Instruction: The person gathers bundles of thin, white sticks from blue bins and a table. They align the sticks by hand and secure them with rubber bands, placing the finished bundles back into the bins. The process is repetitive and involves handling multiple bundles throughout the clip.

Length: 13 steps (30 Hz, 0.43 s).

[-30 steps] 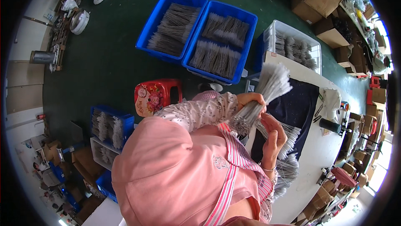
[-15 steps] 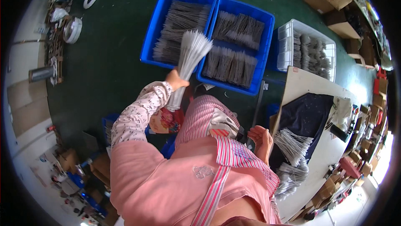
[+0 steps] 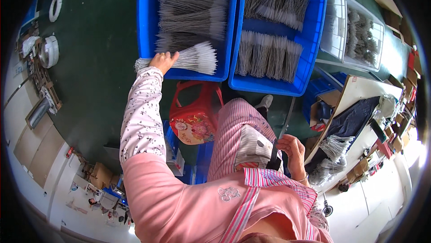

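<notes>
My left hand (image 3: 164,62) is closed around a bundle of thin wire brushes (image 3: 196,59) with pale, bristly ends. The bundle lies sideways at the near edge of the left blue bin (image 3: 144,27), its bristle ends inside and its stem ends past the bin's left corner. Behind it, more brushes (image 3: 191,7) fill that bin in stacked layers. My right hand (image 3: 292,152) is held by my lap at the right, fingers loosely curled and apart, with nothing seen in them. A dark strip (image 3: 273,155) shows beside its fingertips; whether they touch cannot be made out.
Another blue bin (image 3: 314,41) holds brush bundles in two rows; a white crate (image 3: 343,32) stands beyond it. A red stool (image 3: 197,124) is below the left bin. At right, a board-topped table (image 3: 354,94) carries dark cloth (image 3: 354,119) and brushes (image 3: 334,146).
My left hand has carried the brush bundle left and tipped it from upright to lying at the left bin's near edge. The view has shifted closer to the bins. My right hand remains by my lap.
</notes>
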### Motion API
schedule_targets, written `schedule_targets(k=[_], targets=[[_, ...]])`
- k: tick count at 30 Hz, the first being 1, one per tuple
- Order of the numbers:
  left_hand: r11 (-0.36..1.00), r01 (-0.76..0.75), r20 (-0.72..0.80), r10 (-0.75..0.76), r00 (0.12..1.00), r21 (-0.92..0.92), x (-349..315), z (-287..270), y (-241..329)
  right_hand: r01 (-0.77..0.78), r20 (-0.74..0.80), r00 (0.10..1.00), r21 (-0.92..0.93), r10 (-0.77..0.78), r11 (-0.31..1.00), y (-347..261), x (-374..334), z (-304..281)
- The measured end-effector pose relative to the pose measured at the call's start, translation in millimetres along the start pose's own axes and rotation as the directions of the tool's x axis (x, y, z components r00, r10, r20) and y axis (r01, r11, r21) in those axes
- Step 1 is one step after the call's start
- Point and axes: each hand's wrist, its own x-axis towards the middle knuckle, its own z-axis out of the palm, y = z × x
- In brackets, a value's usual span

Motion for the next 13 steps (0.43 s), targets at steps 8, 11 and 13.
schedule_targets(k=[8, 11, 13], targets=[[0.984, -0.177, -0.261, 0.167, 0.951, -0.013, 51, 60, -15, -0.124, -0.08, 0.989, 0.026, 0.126, 0.992, 5, 17, 32], [0.99, -0.11, -0.206, 0.089, 0.975, -0.093, 80, 90, -3, -0.146, -0.061, 0.987, 0.004, 0.146, 0.989, 14, 24, 37], [0.984, 0.149, -0.132, -0.161, 0.978, -0.096, 108, 115, 15, -0.209, -0.074, 0.975, -0.008, 0.208, 0.978, 21, 33, 39]])
